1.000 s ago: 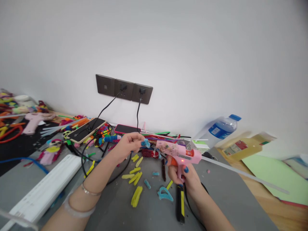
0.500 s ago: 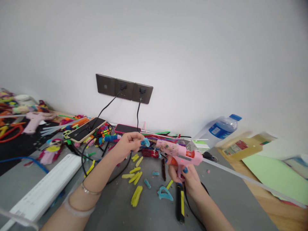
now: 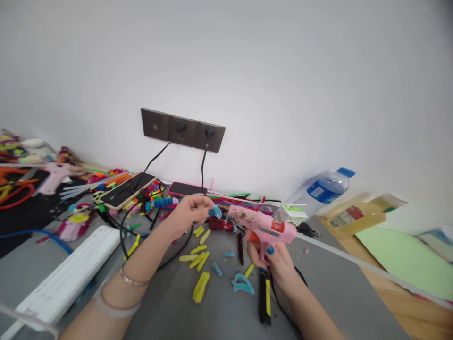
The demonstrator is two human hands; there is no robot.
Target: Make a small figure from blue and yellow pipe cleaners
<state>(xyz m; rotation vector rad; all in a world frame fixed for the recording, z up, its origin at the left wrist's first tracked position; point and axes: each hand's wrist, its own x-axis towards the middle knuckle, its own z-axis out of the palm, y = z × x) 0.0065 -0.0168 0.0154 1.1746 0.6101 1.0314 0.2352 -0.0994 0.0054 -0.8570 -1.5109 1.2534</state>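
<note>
My left hand [image 3: 196, 210] pinches a small fuzzy blue piece [image 3: 217, 212] between thumb and fingertips. Wrapped round the handle of a pink glue gun [image 3: 260, 222] is my right hand [image 3: 274, 264]; the gun's nozzle points left, close to the blue piece. Whether the two touch I cannot tell. Below them on the grey table [image 3: 170, 302] lie several yellow fuzzy pieces [image 3: 201, 287], small blue pieces [image 3: 216, 269], a light blue looped piece [image 3: 243, 284] and a dark red strip [image 3: 240, 249]. A black and yellow tool [image 3: 264, 297] lies below the glue gun.
A white power strip [image 3: 71, 274] lies at the left, with a phone [image 3: 127, 190], cables and a small doll [image 3: 73, 224] behind it. Another pink glue gun [image 3: 53, 178] is farther left. At the right are a blue-capped bottle [image 3: 327, 188] and a yellow bottle [image 3: 357, 218].
The blue piece in my left hand has shifted slightly right and down. The glue gun in my right hand has moved slightly left, narrowing the gap between them.
</note>
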